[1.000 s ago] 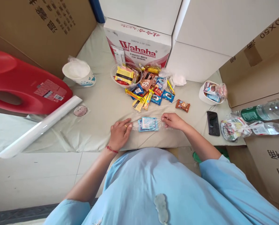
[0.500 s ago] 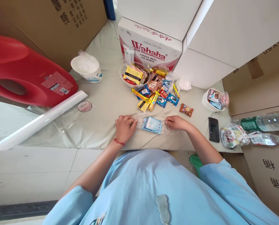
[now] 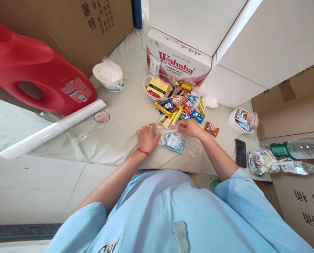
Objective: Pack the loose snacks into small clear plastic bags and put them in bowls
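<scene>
A clear plastic bag (image 3: pixel 191 147) lies on the cloth-covered table (image 3: pixel 120 133) with a blue snack packet (image 3: pixel 173 142) inside it. My left hand (image 3: pixel 147 137) rests curled on the bag's left edge, fingers pinched on the plastic. My right hand (image 3: pixel 189 127) is closed on the bag's far edge, just in front of the heap of wrapped snacks (image 3: pixel 182 107). A clear bowl (image 3: pixel 158 87) full of snacks stands behind the heap.
A red jug (image 3: pixel 38 77) and a white roll (image 3: pixel 53 128) lie at the left, a paper cup (image 3: pixel 109 77) behind them. A Wahaha box (image 3: pixel 176 63), a white cup of snacks (image 3: pixel 241 117), a phone (image 3: pixel 240 153) and water bottles (image 3: pixel 294 150) stand right.
My right hand has moved left and away from me, from the bag's right end to its far edge near the snack heap. My left hand stays on the left edge. The view has shifted.
</scene>
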`<state>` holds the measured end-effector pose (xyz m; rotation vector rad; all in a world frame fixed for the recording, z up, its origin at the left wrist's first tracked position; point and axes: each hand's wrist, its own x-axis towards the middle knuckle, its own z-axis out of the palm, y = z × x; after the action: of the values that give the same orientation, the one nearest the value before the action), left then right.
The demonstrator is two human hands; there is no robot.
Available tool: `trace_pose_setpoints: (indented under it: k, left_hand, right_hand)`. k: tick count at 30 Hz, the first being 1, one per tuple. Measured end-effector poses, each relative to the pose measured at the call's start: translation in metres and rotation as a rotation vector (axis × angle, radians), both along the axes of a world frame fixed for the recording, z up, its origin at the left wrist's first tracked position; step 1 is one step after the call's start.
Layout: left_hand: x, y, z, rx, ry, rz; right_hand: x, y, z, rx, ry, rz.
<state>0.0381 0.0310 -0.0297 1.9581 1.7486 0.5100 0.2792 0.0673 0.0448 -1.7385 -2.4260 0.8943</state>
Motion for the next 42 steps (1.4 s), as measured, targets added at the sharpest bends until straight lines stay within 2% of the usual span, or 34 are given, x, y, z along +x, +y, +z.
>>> trace_pose_setpoints:
  k: [3,6,9,11,15,19,21,24,25,27,29,31,33,36,39,42]
  left_hand:
    - [0.001,0.0,0.0,-0.001,0.037,-0.039]
    - [0.002,-0.003,-0.001,0.07,0.05,-0.004]
    - [-0.001,-0.004,0.0,0.105,0.032,0.015]
    - [-0.006,-0.003,0.004,0.077,-0.002,0.001]
    - [-0.013,-0.006,0.022,-0.092,-0.219,-0.001]
    - [0.007,-0.021,0.04,-0.141,-0.383,-0.079]
    - [0.024,-0.029,0.04,-0.11,-0.368,-0.16]
    - [0.043,-0.043,0.029,-0.03,-0.27,-0.313]
    - [0.047,-0.048,0.025,0.008,-0.22,-0.363]
    - [0.052,-0.057,0.019,0.084,-0.097,-0.44]
    - [0.053,-0.066,0.017,0.131,0.042,-0.474]
    - [0.053,-0.072,0.018,0.138,0.164,-0.489]
    - [0.052,-0.075,0.02,0.13,0.248,-0.508]
    - [0.05,-0.076,0.021,0.132,0.301,-0.534]
    - [0.049,-0.075,0.018,0.16,0.283,-0.54]
    - [0.045,-0.072,0.014,0.179,0.208,-0.575]
  right_hand:
    - [-0.003,-0.019,0.016,0.159,0.026,0.068]
    - [-0.014,-0.052,0.022,0.232,-0.118,0.196]
    - [-0.027,-0.083,0.01,0.14,-0.273,0.314]
    - [-0.033,-0.096,-0.003,0.084,-0.303,0.329]
    - [-0.043,-0.106,-0.021,0.047,-0.263,0.234]
    - [-0.05,-0.111,-0.026,0.047,-0.112,0.133]
    - [-0.046,-0.115,-0.028,0.068,0.032,0.121]
    - [-0.025,-0.124,-0.029,0.081,0.286,0.115]
    - [-0.015,-0.127,-0.03,0.103,0.332,0.052]
    - [0.005,-0.131,-0.03,0.218,0.299,-0.2]
    - [0.023,-0.134,-0.032,0.35,0.134,-0.464]
    - [0.034,-0.136,-0.033,0.364,-0.02,-0.542]
    - [0.038,-0.138,-0.03,0.271,-0.071,-0.494]
    - [0.03,-0.132,-0.017,0.154,0.03,-0.462]
    - [0.006,-0.108,-0.001,0.15,0.172,-0.438]
    - [-0.032,-0.075,0.0,0.165,0.098,-0.349]
